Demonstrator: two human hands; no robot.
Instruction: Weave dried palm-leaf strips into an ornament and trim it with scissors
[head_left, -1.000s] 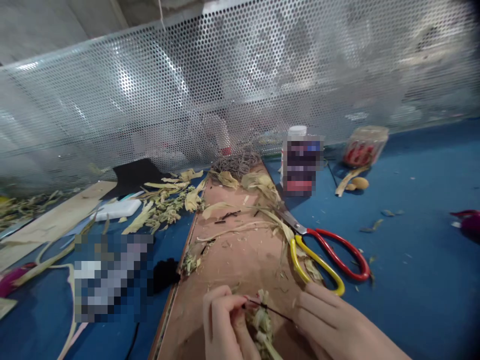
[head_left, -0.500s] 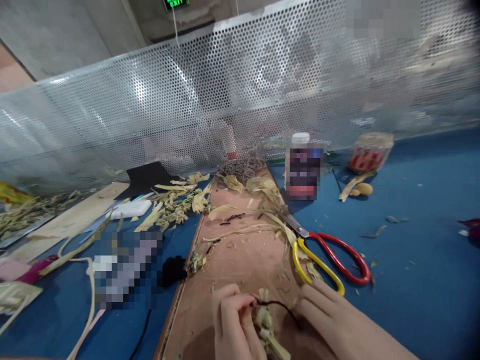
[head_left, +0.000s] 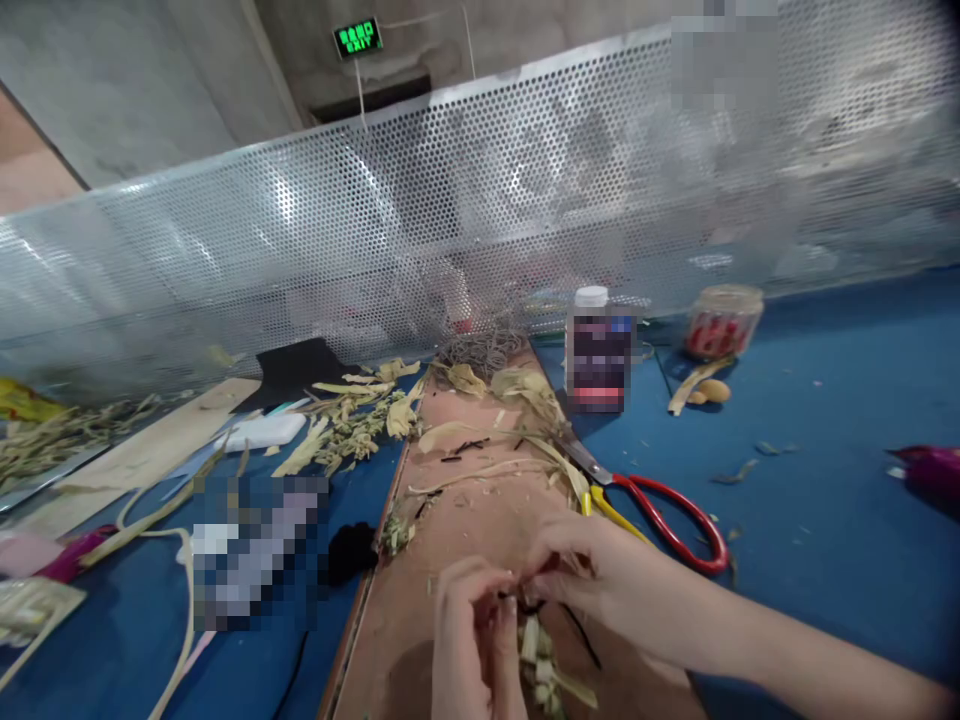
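Note:
Close to me, over the brown board (head_left: 480, 520), my left hand (head_left: 465, 640) has its thumb and fingers pinched on a thin black cord (head_left: 583, 635). My right hand (head_left: 592, 585) meets it there, fingertips also pinched at the cord, whose loose end trails to the lower right. Just below the fingertips is a knotted or braided piece of pale dried husk (head_left: 541, 665), partly hidden by my left hand. Scissors (head_left: 679, 525) with one red and one yellow handle lie beyond my right hand, which covers part of the yellow handle.
Dried leaves (head_left: 356, 430) and a black sheet (head_left: 300, 370) lie left of the board. A white-capped bottle (head_left: 592, 298) and a clear jar (head_left: 724, 322) stand at back right. Tangled grey cord (head_left: 484, 348) sits at the board's far end, before a perforated metal screen (head_left: 450, 220).
My right hand has moved left and up to my left hand, and its fingers now pinch the cord near the left fingertips. The view has tilted slightly upward.

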